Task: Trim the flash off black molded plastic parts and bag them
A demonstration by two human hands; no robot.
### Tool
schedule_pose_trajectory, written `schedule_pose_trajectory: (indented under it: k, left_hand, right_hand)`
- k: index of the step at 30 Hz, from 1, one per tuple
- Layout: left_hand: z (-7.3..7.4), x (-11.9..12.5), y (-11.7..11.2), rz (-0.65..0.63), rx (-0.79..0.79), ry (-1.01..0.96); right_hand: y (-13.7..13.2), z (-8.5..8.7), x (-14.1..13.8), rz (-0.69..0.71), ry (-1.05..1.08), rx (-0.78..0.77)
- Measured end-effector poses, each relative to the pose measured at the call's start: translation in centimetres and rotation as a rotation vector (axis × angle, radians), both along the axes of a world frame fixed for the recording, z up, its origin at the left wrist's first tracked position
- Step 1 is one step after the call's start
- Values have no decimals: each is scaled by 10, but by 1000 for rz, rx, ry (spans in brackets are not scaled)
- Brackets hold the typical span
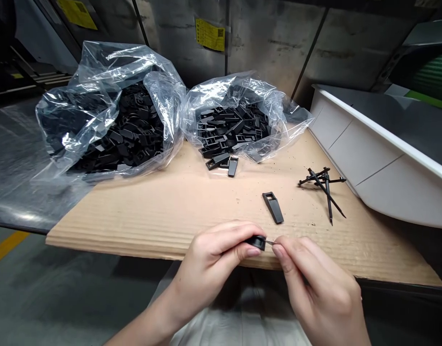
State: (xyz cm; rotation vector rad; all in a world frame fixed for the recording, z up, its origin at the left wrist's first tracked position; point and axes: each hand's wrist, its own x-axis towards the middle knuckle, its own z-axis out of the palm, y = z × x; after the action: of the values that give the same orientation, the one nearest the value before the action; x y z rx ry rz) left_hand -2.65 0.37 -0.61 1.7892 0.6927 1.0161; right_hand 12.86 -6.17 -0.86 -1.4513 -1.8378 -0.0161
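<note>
Near the front edge of the cardboard, my left hand (224, 247) pinches a small black plastic part (257, 241) between thumb and fingers, its open end turned to the right. My right hand (310, 274) is closed on a thin, pointed, blade-like piece (270, 242). Its tip reaches the open end of the black part; the rest is hidden in my fingers. Just beyond my hands lies a single black tapered plastic clip (273, 207) with a rectangular opening. Farther right, several thin black plastic sprues (327, 185) are crossed in a small heap.
A clear plastic bag (108, 125) of black parts stands back left, and a second clear bag (238, 120) spills clips onto the cardboard sheet (152, 206). A white bin (379, 149) borders the right side. Behind stand grey metal panels (271, 43) with a yellow label (210, 34).
</note>
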Motion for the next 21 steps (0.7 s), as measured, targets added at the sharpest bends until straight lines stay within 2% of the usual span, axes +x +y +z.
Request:
schedule_pose_trajectory:
  k: [6, 11, 13, 16, 19, 21]
  left_hand:
    - [-1, -1, -2, -37, 99, 7]
    - [-4, -1, -2, -39, 134, 10]
    - [-3, -1, -1, -46, 140, 9]
    - [-2, -1, 0, -80, 164, 15]
    - [-1, -2, 0, -122, 181, 18]
    - [-1, -2, 0, -107, 176, 16]
  right_hand:
    - [-1, 9, 1, 74, 128, -223]
    - [-3, 6, 4, 67, 37, -178]
    - [-3, 6, 6, 83, 43, -214]
    - [0, 14, 9, 148, 157, -415]
    - [8, 27, 14, 265, 293, -725]
    - [11, 35, 19, 376, 381, -945]
